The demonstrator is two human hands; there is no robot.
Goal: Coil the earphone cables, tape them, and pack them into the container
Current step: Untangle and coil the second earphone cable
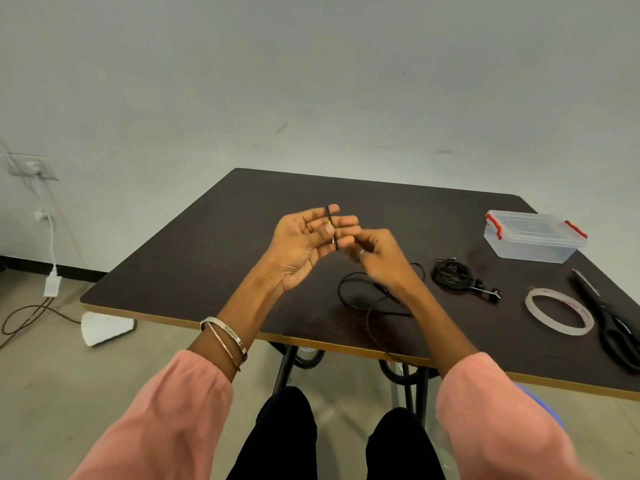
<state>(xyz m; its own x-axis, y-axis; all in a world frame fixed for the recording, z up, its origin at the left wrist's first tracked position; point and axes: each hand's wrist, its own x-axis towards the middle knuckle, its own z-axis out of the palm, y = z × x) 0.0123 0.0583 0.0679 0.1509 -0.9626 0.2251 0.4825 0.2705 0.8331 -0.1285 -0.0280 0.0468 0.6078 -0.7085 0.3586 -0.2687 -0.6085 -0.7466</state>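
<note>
My left hand (pixel 308 244) is raised over the table, palm up, with a black earphone cable (pixel 360 292) wound across its fingers. My right hand (pixel 377 254) pinches the same cable just beside those fingers. The loose rest of this cable loops on the dark table (pixel 207 258) and hangs over the near edge. A second black earphone (pixel 457 277) lies bundled to the right, its earbuds sticking out. A clear container (pixel 533 237) with red clips stands closed at the far right. A roll of clear tape (pixel 559 311) lies flat near it.
Black scissors (pixel 613 320) lie at the table's right edge beside the tape. A charger and cords (pixel 52 285) hang from a wall socket at the left, above the floor. My knees sit under the table's near edge.
</note>
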